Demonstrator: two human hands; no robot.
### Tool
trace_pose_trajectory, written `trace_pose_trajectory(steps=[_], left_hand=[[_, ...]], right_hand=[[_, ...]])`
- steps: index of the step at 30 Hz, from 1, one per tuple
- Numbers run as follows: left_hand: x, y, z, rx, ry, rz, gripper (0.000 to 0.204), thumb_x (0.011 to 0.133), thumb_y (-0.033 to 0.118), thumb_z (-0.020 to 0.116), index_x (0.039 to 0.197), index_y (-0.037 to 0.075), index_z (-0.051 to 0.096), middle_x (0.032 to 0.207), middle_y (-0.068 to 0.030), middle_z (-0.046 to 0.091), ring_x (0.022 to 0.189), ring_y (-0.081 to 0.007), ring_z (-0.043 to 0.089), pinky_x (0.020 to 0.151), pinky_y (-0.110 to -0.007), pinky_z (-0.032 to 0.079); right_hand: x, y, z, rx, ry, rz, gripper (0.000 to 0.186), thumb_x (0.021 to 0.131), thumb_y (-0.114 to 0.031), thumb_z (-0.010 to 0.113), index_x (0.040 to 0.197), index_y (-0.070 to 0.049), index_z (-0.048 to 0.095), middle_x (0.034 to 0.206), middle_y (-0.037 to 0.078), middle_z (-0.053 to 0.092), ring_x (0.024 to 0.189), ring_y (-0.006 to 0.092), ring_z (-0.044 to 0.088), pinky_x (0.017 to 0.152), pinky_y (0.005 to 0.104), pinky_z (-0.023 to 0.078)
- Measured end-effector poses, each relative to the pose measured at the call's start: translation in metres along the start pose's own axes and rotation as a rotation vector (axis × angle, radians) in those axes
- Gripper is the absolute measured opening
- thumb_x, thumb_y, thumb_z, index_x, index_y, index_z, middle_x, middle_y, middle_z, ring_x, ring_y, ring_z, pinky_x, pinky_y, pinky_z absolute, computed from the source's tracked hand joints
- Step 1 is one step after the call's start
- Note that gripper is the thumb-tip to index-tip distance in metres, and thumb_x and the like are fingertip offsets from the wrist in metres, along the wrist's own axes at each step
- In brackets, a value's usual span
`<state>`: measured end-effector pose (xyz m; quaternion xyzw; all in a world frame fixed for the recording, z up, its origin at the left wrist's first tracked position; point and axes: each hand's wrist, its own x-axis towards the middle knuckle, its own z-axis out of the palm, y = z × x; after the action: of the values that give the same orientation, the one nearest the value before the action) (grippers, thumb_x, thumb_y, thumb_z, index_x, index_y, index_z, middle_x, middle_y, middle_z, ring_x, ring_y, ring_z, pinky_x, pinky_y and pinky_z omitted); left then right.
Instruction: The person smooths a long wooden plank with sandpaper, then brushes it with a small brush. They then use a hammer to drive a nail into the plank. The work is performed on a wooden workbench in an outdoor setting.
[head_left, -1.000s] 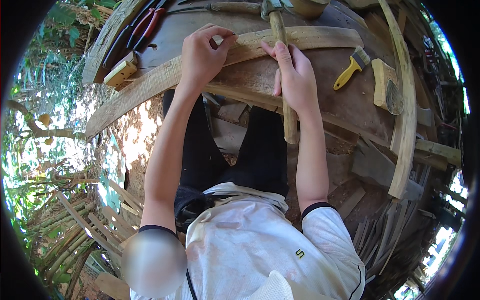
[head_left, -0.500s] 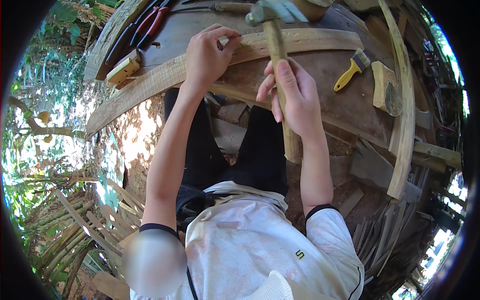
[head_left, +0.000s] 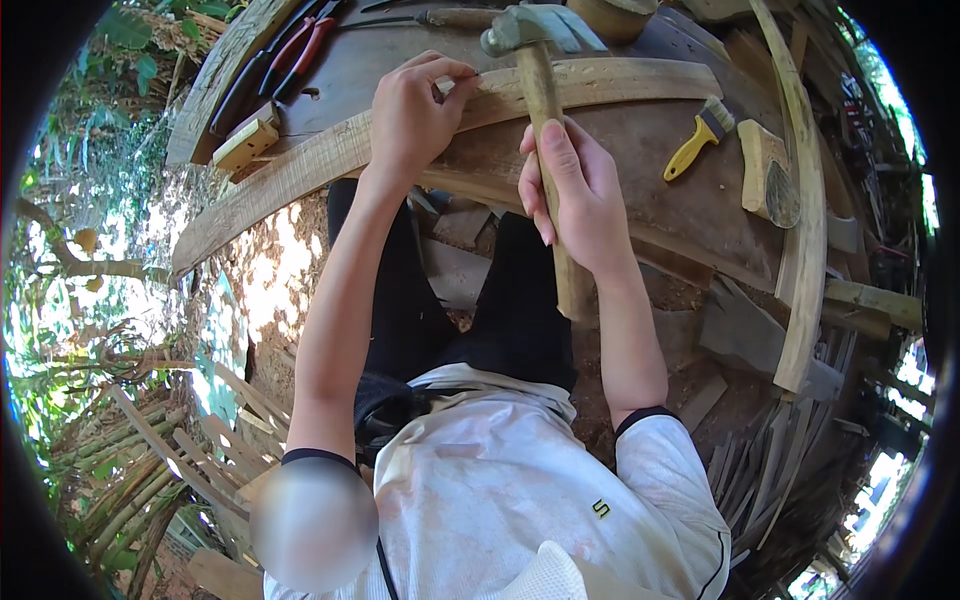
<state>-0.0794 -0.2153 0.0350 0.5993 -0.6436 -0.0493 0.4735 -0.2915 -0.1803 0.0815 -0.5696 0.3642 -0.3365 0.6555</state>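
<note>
In the head view my right hand (head_left: 580, 190) is wrapped round the wooden handle of a claw hammer (head_left: 538, 85), its thumb lying along the handle. The metal head is raised over the far side of the bench. Below it, a long flat wooden strip (head_left: 630, 82) lies across the bench, its left end reaching past the edge. My left hand (head_left: 415, 110) rests by this strip, thumb and forefinger pinched together at its upper edge. Whatever sits between those fingertips is too small to make out.
Red-handled pliers (head_left: 300, 50) and a small wooden block (head_left: 247, 143) lie at the left of the bench (head_left: 480, 170). To the right are a yellow-handled paintbrush (head_left: 700, 140), a pale wood block (head_left: 765, 170) and a long wooden pole (head_left: 812, 240). Wood scraps (head_left: 745, 330) lie beyond.
The hammer and my right hand have shifted slightly left, and the fingers have closed more around the handle. My left hand keeps its pinch in nearly the same place.
</note>
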Motion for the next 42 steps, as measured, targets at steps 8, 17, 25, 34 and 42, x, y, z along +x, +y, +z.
trace_pose_trajectory(steps=[8, 17, 25, 34, 42], left_hand=[[-0.001, 0.000, 0.000, -0.011, -0.017, -0.005, 0.012, 0.086, 0.011, 0.078, 0.095, 0.002, 0.079, 0.085, -0.0066, 0.073, 0.057, -0.0156, 0.058, 0.057, -0.031, 0.047], [0.001, 0.001, -0.001, 0.020, -0.042, -0.016, 0.013, 0.087, 0.012, 0.077, 0.097, 0.003, 0.078, 0.091, -0.0065, 0.075, 0.059, -0.0175, 0.059, 0.061, -0.032, 0.050], [0.005, -0.004, -0.003, 0.073, -0.097, -0.111, 0.016, 0.090, 0.017, 0.077, 0.100, 0.006, 0.080, 0.094, -0.0059, 0.076, 0.058, -0.0164, 0.058, 0.062, -0.033, 0.050], [0.002, -0.007, -0.006, -0.080, -0.067, -0.033, 0.016, 0.088, 0.016, 0.080, 0.097, 0.004, 0.081, 0.085, -0.0049, 0.075, 0.056, -0.0108, 0.053, 0.057, -0.029, 0.045], [0.001, -0.005, -0.004, -0.046, -0.026, -0.100, 0.015, 0.088, 0.016, 0.080, 0.098, 0.004, 0.081, 0.085, -0.0043, 0.074, 0.055, -0.0092, 0.052, 0.057, -0.028, 0.044]], right_hand=[[0.001, -0.003, 0.000, 0.031, -0.019, 0.046, 0.046, 0.111, -0.046, 0.047, 0.102, -0.001, 0.056, 0.063, 0.005, 0.059, 0.040, 0.0075, 0.047, 0.039, 0.0229, 0.036], [0.027, 0.003, -0.023, -0.144, 0.148, -0.149, 0.058, 0.111, -0.049, 0.047, 0.113, 0.008, 0.057, 0.130, 0.020, 0.071, 0.046, 0.0073, 0.054, 0.045, 0.0231, 0.044], [0.037, 0.016, -0.030, -0.164, 0.148, -0.083, 0.049, 0.112, -0.047, 0.045, 0.103, 0.001, 0.055, 0.136, 0.028, 0.065, 0.041, 0.0086, 0.049, 0.045, 0.0245, 0.044], [0.037, 0.015, -0.032, -0.156, 0.165, -0.081, 0.048, 0.112, -0.046, 0.045, 0.102, 0.001, 0.055, 0.136, 0.027, 0.066, 0.042, 0.0086, 0.049, 0.046, 0.0249, 0.045], [0.036, 0.015, -0.031, -0.151, 0.176, -0.088, 0.049, 0.111, -0.046, 0.046, 0.102, 0.001, 0.055, 0.135, 0.028, 0.066, 0.042, 0.0078, 0.048, 0.046, 0.0246, 0.045]])
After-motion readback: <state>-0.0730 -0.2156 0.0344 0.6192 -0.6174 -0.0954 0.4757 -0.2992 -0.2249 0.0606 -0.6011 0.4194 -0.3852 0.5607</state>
